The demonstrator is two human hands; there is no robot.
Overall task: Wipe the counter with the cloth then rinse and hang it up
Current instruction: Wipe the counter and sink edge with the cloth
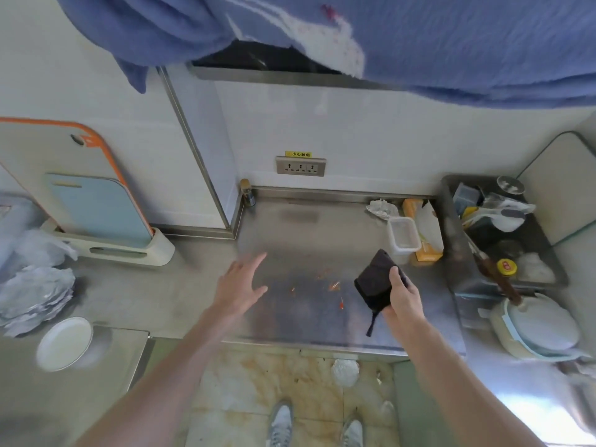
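Note:
A folded dark cloth point(375, 282) is held just above the steel counter point(306, 314), with my right hand point(403, 295) shut on its right edge; a short loop dangles from its lower corner. Orange-red smears and crumbs point(332, 287) lie on the counter just left of the cloth. My left hand point(240, 285) hovers over the counter's left part, fingers spread, holding nothing.
A clear plastic box point(403, 235) and an orange packet point(425, 230) sit at the back right. A dark tray of jars and bottles point(503, 233) and a lidded pot point(541, 330) stand to the right. Cutting boards in a rack point(96, 214), crumpled foil point(35, 291) and a white plate point(64, 343) lie left. Blue fabric point(419, 37) hangs overhead.

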